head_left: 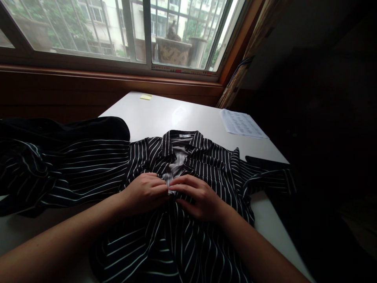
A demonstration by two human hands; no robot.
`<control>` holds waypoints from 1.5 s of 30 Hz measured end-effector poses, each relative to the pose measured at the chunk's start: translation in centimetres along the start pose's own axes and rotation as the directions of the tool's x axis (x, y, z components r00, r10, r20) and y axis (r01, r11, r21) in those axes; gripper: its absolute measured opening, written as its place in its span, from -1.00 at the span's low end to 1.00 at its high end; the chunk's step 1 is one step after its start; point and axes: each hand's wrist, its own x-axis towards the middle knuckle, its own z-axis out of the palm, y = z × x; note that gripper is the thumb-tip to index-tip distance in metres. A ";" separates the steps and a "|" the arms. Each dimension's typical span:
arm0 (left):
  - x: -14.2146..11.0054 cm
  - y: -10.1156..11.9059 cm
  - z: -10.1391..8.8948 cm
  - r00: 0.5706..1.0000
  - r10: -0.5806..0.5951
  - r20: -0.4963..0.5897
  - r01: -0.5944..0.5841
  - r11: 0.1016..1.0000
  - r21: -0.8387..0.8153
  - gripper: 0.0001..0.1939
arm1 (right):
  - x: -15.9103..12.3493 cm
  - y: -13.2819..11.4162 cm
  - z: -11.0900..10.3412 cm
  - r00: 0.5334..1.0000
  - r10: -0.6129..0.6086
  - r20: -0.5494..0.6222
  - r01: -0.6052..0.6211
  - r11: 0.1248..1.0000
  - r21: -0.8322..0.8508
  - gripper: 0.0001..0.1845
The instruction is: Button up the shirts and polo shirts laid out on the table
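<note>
A black shirt with white stripes (pixel 209 169) lies front up, its collar toward the window and its sleeves spread to both sides. The neck is parted and the paler inside shows. At the middle of the front, my left hand (pixel 147 191) is closed on the shirt's front edge. My right hand (pixel 198 196) meets it there, fingers bent and tips pinching the same edge. The two hands' fingertips nearly touch. Whatever small part lies between them, perhaps a button, is hidden by the fingers.
The shirt rests on a white table (pixel 173 114). Printed papers (pixel 243 124) lie at its right edge, and a yellow sticky note (pixel 145 97) near the far corner. Dark folded cloth (pixel 88 127) is at the left. Beyond stands a barred window (pixel 118 31) with a curtain (pixel 244 63).
</note>
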 end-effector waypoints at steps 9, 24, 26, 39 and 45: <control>0.2 0.0 0.0 0.999 -0.021 0.031 0.020 0.999 0.035 -0.74 | -0.3 1.1 0.5 1.000 -0.001 0.006 0.002 0.995 -0.100 -0.85; -0.1 -0.4 0.4 0.991 -0.117 0.060 0.115 0.992 0.048 -0.69 | -0.7 1.7 0.1 0.995 0.062 -0.076 -0.073 0.987 -0.141 -0.88; -0.1 -0.5 0.3 0.987 -0.155 0.046 0.152 0.987 0.055 -0.67 | -0.8 1.9 0.0 0.992 0.077 -0.098 -0.091 0.984 -0.151 -0.87; 0.0 -1.6 -0.4 0.848 -0.523 -0.088 0.514 0.852 -0.100 -0.68 | -1.7 4.1 -2.0 0.906 0.262 -0.333 -0.316 0.941 -0.120 -0.87; 0.7 -1.9 -1.6 0.656 -0.750 -0.083 0.689 0.640 -0.342 -0.68 | -1.7 4.7 -2.6 0.840 0.325 -0.435 -0.422 0.895 -0.145 -0.89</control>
